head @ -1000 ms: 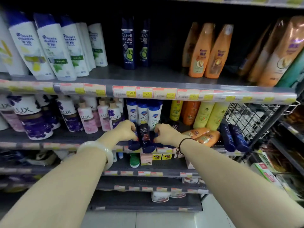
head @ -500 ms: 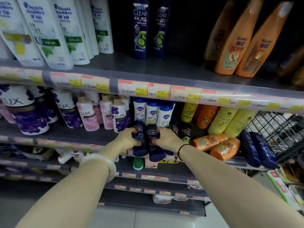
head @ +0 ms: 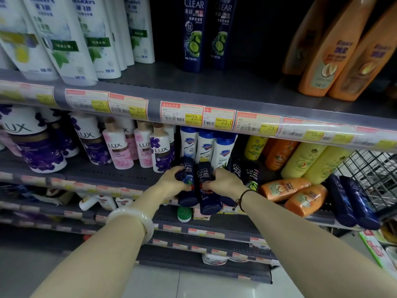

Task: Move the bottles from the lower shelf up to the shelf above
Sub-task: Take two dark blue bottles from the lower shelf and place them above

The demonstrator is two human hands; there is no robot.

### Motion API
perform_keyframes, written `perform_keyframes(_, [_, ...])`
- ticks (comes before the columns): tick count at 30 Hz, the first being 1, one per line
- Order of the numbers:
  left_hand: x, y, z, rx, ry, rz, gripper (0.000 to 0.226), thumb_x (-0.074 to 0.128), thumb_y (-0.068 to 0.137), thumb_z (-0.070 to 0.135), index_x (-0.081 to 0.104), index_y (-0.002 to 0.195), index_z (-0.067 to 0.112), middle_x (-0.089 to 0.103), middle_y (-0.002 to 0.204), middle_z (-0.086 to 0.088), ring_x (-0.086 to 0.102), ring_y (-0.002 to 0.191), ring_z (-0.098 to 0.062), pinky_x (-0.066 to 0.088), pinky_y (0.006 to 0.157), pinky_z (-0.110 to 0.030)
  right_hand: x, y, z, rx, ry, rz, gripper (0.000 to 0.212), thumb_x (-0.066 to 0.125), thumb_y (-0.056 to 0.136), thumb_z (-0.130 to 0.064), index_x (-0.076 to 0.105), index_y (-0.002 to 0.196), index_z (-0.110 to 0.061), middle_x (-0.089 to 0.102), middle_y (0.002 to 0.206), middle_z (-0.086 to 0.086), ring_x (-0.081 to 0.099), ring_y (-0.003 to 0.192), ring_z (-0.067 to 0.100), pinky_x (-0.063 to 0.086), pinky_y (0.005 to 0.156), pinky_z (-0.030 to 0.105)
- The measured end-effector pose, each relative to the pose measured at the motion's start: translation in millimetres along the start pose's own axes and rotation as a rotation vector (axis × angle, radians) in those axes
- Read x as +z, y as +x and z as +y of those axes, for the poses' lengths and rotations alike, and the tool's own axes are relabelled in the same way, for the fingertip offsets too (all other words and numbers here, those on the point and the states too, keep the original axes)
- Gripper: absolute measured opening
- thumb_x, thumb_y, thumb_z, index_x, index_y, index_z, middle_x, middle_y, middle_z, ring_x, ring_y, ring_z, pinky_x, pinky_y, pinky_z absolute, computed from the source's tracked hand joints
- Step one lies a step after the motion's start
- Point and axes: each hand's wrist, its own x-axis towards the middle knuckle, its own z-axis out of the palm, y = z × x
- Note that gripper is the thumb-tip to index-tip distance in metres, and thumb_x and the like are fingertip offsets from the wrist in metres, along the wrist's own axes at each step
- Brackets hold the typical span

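Both grips are closed on dark Clear bottles at the front edge of the lower shelf (head: 120, 177): the left hand (head: 171, 179) wraps the left bottle (head: 187, 183), the right hand (head: 223, 181) wraps the right bottle (head: 207, 190). The two bottles touch side by side, tilted forward, their lower ends hanging past the shelf lip over the rows below. More dark bottle ends show under the right hand; how many, I cannot tell.

Just right of the right hand, two more Clear bottles (head: 245, 175) stand upright, with orange bottles (head: 285, 190) lying flat beside them. Behind the hands stand white bottles with blue caps (head: 206, 147), and Lux bottles (head: 160, 153) crowd the left.

Overhead, the price-tag rail (head: 193, 115) of the upper shelf (head: 214, 87) juts forward, close above the hands. On that shelf, two tall Clear bottles (head: 193, 35) stand toward the back, with bare shelf in front of them and to their right, up to the big orange bottles (head: 330, 52). White shampoo bottles (head: 71, 39) fill the left up to the edge.
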Motion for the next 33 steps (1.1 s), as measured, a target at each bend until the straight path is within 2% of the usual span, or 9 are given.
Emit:
perform_keyframes(5, [-1, -6, 0, -0.003, -0.083, -0.003, 0.081, 0.071, 0.076, -0.003, 0.034, 0.145, 0.017, 0.041, 0.145, -0.016, 0.038, 0.133, -0.025, 0.035, 0.091, -0.022, 10, -2, 2, 0.009, 0.074, 0.016, 0.042, 0.065, 0.078, -0.043, 0.065, 0.108, -0.014, 0.069, 0.108, 0.007, 0.064, 0.099, 0.026, 0.052, 0.086, 0.034])
perform_keyframes(9, [-3, -12, 0, -0.010, -0.178, 0.012, 0.081, 0.071, 0.075, -0.005, 0.035, 0.144, 0.018, 0.045, 0.137, -0.018, 0.047, 0.110, -0.021, 0.039, 0.089, -0.025, 14, 3, 4, 0.018, 0.123, -0.006, 0.051, 0.065, 0.068, -0.047, 0.064, 0.109, -0.017, 0.070, 0.107, 0.006, 0.065, 0.098, 0.026, 0.053, 0.090, 0.041])
perform_keyframes(13, [-4, -13, -3, -0.031, -0.323, 0.026, 0.086, 0.070, 0.072, -0.011, 0.035, 0.144, 0.020, 0.049, 0.125, -0.008, 0.052, 0.109, -0.023, 0.045, 0.100, -0.036, 23, 19, 16, 0.019, 0.219, 0.007, 0.062, 0.061, 0.058, -0.053, 0.062, 0.108, -0.016, 0.071, 0.105, 0.006, 0.066, 0.095, 0.025, 0.054, 0.089, 0.043])
perform_keyframes(15, [-5, -13, -4, -0.039, -0.386, 0.027, 0.092, 0.071, 0.070, -0.013, 0.031, 0.146, 0.022, 0.053, 0.132, -0.015, 0.056, 0.116, -0.030, 0.045, 0.103, -0.046, 22, 17, 16, 0.021, 0.291, 0.010, 0.055, 0.064, 0.063, -0.046, 0.063, 0.105, -0.012, 0.071, 0.103, 0.008, 0.067, 0.094, 0.026, 0.054, 0.091, 0.044])
perform_keyframes(18, [-7, -16, 1, -0.047, -0.437, 0.025, 0.094, 0.068, 0.072, -0.015, 0.025, 0.148, 0.018, 0.051, 0.135, -0.017, 0.055, 0.115, -0.029, 0.046, 0.101, -0.042, 16, 6, 11, 0.022, 0.407, 0.028, 0.037, 0.070, 0.076, -0.027, 0.064, 0.106, -0.006, 0.070, 0.104, 0.013, 0.066, 0.097, 0.028, 0.053, 0.093, 0.043])
perform_keyframes(21, [-7, -21, 8, -0.078, -0.489, 0.012, 0.089, 0.065, 0.074, -0.016, 0.026, 0.148, 0.013, 0.049, 0.135, -0.015, 0.053, 0.115, -0.030, 0.046, 0.099, -0.045, 10, 1, 11, 0.011, 0.479, 0.028, 0.028, 0.066, 0.084, -0.013, 0.063, 0.108, 0.002, 0.065, 0.097, 0.010, 0.061, 0.090, 0.023, 0.052, 0.075, 0.029])
perform_keyframes(23, [-7, -23, 11, -0.109, -0.519, -0.017, 0.076, 0.062, 0.076, -0.017, 0.033, 0.142, 0.006, 0.054, 0.121, -0.011, 0.054, 0.111, -0.029, 0.047, 0.096, -0.045, 8, -1, 13, 0.012, 0.513, 0.024, 0.029, 0.065, 0.084, -0.008, 0.062, 0.110, 0.004, 0.064, 0.098, 0.011, 0.059, 0.089, 0.022, 0.048, 0.070, 0.024])
perform_keyframes(29, [-7, -26, 16, -0.111, -0.504, -0.072, 0.053, 0.066, 0.075, -0.010, 0.053, 0.122, 0.008, 0.066, 0.113, -0.010, 0.063, 0.104, -0.024, 0.055, 0.076, -0.037, 2, -3, 22, 0.030, 0.585, 0.044, 0.032, 0.067, 0.081, -0.009, 0.063, 0.108, 0.008, 0.067, 0.104, 0.017, 0.062, 0.098, 0.028, 0.046, 0.092, 0.032])
perform_keyframes(33, [-8, -32, 19, -0.097, -0.495, -0.086, 0.048, 0.066, 0.075, -0.009, 0.056, 0.118, 0.009, 0.066, 0.114, -0.013, 0.062, 0.109, -0.029, 0.055, 0.084, -0.043, -1, -10, 28, 0.039, 0.629, 0.005, 0.048, 0.069, 0.079, -0.010, 0.054, 0.123, 0.005, 0.062, 0.124, 0.018, 0.059, 0.115, 0.030, 0.043, 0.104, 0.036])
